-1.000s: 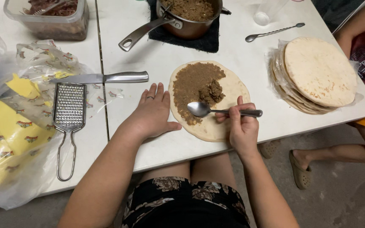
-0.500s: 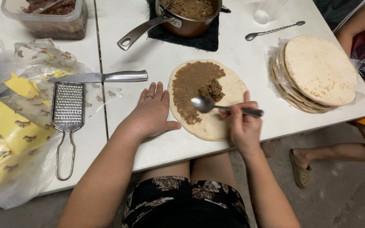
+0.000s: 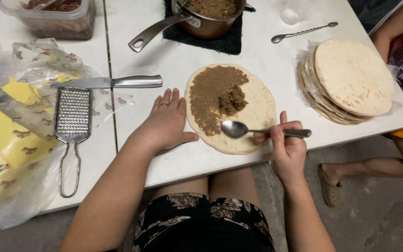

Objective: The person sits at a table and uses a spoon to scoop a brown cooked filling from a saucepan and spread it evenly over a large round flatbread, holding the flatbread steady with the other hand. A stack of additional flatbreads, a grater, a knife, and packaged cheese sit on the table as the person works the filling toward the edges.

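A round flatbread (image 3: 257, 114) lies on the white table (image 3: 173, 158), its left half covered with brown minced filling (image 3: 213, 93). My right hand (image 3: 286, 147) grips a metal spoon (image 3: 239, 129) by the handle, the bowl hovering over the flatbread's near edge. My left hand (image 3: 166, 121) rests flat on the table, fingers spread, its thumb touching the flatbread's left rim. A ring is on one finger.
A saucepan (image 3: 206, 16) of filling stands on a dark mat at the back. A stack of flatbreads (image 3: 350, 79) and a second spoon (image 3: 302, 32) lie right. Knife (image 3: 113, 82), grater (image 3: 71, 126), plastic-wrapped yellow cheese (image 3: 10, 135) and a tub (image 3: 57, 16) are left. Another person's leg (image 3: 374, 168) is right.
My right hand has drawn the spoon toward me, from the middle of the filling to the flatbread's near edge. My left hand has stayed in place.
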The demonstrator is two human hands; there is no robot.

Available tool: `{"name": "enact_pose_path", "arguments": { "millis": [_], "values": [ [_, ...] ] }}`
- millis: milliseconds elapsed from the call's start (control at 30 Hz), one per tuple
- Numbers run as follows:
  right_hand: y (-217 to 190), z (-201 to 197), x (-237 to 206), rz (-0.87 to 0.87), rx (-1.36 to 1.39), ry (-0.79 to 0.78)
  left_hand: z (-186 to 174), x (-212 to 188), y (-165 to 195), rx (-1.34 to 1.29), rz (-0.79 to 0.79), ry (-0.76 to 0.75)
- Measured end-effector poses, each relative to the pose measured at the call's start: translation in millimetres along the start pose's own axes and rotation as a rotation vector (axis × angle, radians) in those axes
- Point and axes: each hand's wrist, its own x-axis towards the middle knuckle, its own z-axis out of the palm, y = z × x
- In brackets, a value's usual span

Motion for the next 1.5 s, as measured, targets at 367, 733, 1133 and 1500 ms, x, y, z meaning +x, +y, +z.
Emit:
{"name": "enact_pose_path", "arguments": {
  "millis": [367,733,1133,1500],
  "values": [
    [-2.2,23.0,-19.6,0.254,0.292,0.052,1.1,-2.9,-1.3,-0.01,0.012,0.021],
    [3.2,38.4,-18.9,0.072,0.285,0.023,0.7,-3.8,0.0,0.007,0.005,0.012],
    [-12.5,30.7,-21.0,-0.038,0.104,0.045,0.9,-1.6,0.7,-0.005,0.0,0.003],
    [-17.7,36.7,-17.9,-0.287,-0.145,-0.006,4.8,3.5,-4.9,0.013,0.027,0.034]
  ]
}}
